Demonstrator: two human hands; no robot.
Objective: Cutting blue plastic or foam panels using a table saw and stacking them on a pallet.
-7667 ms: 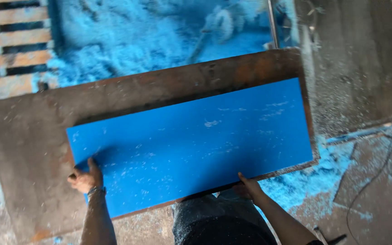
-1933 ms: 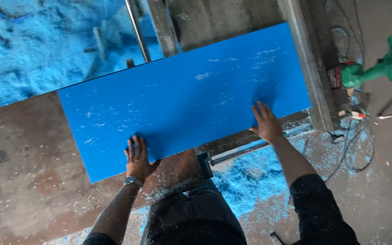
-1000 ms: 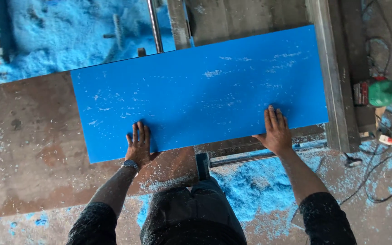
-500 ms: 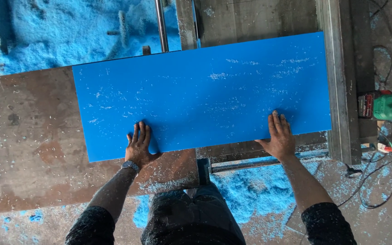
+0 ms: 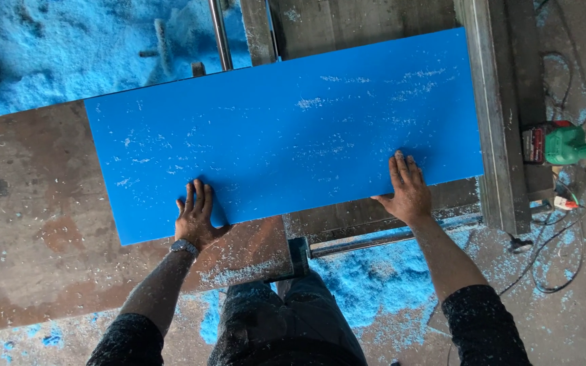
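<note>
Head view, looking straight down. A long blue plastic sheet (image 5: 286,132) lies flat across a rusty brown worktable (image 5: 42,251), its right end reaching over to a grey steel rail (image 5: 493,115) that runs away from the person; the sheet sits slightly skewed, right end farther off than the left. Left hand (image 5: 197,217) rests flat, fingers spread, on the near edge of the sheet toward its left third; nothing is clasped, the palm just presses down. Right hand (image 5: 408,190) likewise lies open and flat on the near edge close to the right end, fingers pointing away. Judgement: two flat palms set wide apart suit steadying or sliding a broad, smooth panel, since there is no edge to close the fingers around from this side, and the spread keeps it from pivoting. A wristwatch (image 5: 184,247) shows on the left wrist; both sleeves are dark. Sheet surface is dusted with pale flecks. Blue shavings (image 5: 69,47) lie heaped beyond the table at upper left and also on the floor near the person's legs. A green power tool (image 5: 568,144) with trailing cables (image 5: 551,264) lies on the floor right of the rail, well apart from both hands. A thin metal rod (image 5: 220,34) stands beyond the sheet's far edge.
</note>
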